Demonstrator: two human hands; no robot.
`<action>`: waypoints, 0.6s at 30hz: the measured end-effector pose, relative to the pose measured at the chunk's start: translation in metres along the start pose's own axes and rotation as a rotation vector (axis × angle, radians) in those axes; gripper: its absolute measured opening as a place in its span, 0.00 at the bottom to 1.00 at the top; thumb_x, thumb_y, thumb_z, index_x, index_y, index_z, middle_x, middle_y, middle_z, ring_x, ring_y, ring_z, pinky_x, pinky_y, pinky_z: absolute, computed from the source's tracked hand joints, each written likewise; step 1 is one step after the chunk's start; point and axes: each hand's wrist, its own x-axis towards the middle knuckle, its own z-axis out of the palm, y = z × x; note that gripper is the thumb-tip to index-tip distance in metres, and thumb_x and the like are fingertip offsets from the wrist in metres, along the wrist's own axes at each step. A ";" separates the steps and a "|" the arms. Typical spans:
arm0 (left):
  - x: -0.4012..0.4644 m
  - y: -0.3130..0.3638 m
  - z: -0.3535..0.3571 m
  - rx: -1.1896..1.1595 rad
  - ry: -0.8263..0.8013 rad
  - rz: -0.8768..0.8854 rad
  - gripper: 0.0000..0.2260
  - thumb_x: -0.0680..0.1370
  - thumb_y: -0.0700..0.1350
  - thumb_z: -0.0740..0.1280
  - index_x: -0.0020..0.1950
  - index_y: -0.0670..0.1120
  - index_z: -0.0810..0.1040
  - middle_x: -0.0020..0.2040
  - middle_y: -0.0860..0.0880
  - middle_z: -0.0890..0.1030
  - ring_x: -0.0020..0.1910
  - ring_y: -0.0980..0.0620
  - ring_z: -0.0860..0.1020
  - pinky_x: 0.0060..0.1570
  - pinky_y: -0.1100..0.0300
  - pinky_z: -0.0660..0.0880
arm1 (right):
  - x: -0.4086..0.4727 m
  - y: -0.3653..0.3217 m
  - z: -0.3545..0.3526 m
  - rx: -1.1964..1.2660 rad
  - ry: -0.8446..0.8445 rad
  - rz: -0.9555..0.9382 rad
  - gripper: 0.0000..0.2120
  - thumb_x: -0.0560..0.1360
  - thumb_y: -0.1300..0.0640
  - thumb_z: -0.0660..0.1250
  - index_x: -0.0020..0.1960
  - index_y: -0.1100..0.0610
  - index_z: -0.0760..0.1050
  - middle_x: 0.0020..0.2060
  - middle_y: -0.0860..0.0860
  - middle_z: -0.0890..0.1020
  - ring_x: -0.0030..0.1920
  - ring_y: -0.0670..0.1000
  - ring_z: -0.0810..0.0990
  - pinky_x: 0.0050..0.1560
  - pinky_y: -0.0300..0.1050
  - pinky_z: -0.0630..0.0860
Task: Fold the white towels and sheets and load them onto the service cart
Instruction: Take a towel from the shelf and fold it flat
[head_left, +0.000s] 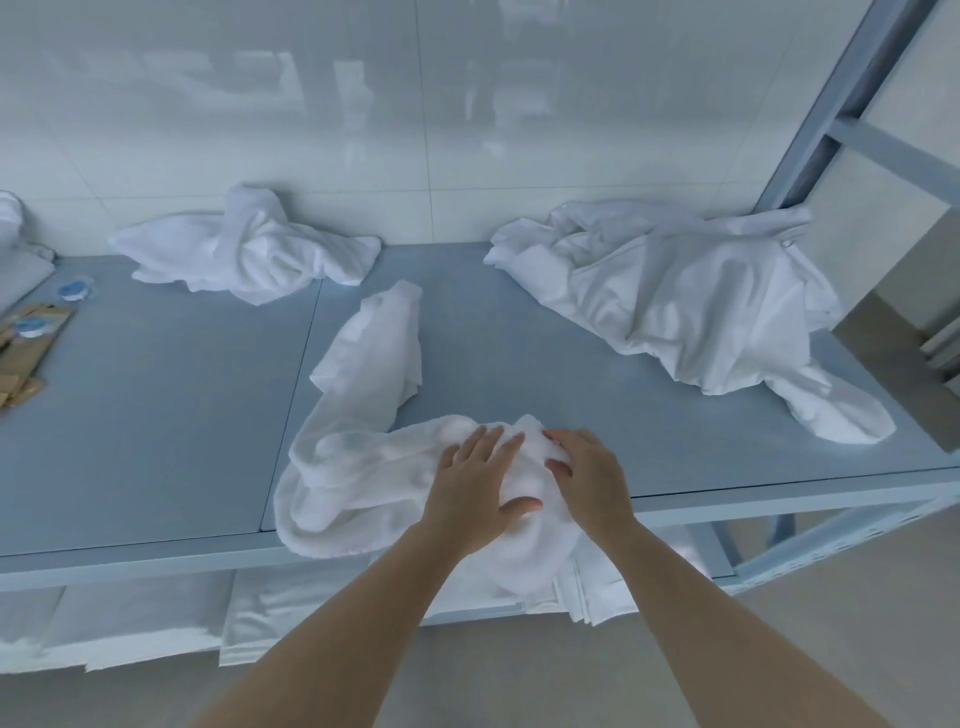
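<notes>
Nearest me, both my hands rest on the white towel (363, 483) at the front edge of the blue-grey table (156, 415). My left hand (475, 486) lies flat on the towel's bunched near end, fingers straight and slightly spread, thumb out to the right. My right hand (584, 478) sits just beside it, fingers bent over a raised fold of the same towel; whether they pinch the cloth or only press it I cannot tell. The towel hangs over the table edge below my hands, loops out to my left, then runs away from me in a long crumpled strip toward the table's middle.

Below the tabletop, folded white linen (249, 618) lies on a lower shelf.

Farther off, a crumpled sheet (691, 306) covers the right rear of the table, one end trailing toward the front right corner. A second heaped towel (249, 254) lies at the left rear against the tiled wall (363, 104). Small packets and blue-lidded items (36, 332) sit at the far left edge.
</notes>
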 end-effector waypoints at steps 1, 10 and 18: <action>0.002 0.003 -0.010 -0.062 0.058 0.017 0.36 0.74 0.67 0.62 0.77 0.54 0.56 0.78 0.52 0.58 0.77 0.50 0.55 0.74 0.50 0.55 | -0.001 -0.007 -0.006 0.051 0.018 -0.059 0.18 0.73 0.67 0.68 0.61 0.55 0.78 0.51 0.51 0.79 0.48 0.53 0.79 0.48 0.36 0.69; 0.004 0.022 -0.139 -0.547 0.313 0.150 0.15 0.75 0.53 0.70 0.58 0.49 0.77 0.53 0.53 0.80 0.51 0.54 0.78 0.52 0.56 0.74 | -0.009 -0.100 -0.082 0.340 0.217 -0.371 0.17 0.71 0.69 0.67 0.53 0.51 0.81 0.46 0.43 0.80 0.48 0.39 0.77 0.48 0.29 0.70; -0.038 0.027 -0.226 -0.534 0.533 0.209 0.04 0.74 0.44 0.70 0.47 0.48 0.77 0.43 0.52 0.78 0.42 0.55 0.75 0.43 0.65 0.70 | -0.034 -0.167 -0.125 0.493 0.288 -0.273 0.13 0.70 0.58 0.71 0.49 0.43 0.74 0.46 0.36 0.78 0.47 0.37 0.76 0.46 0.25 0.68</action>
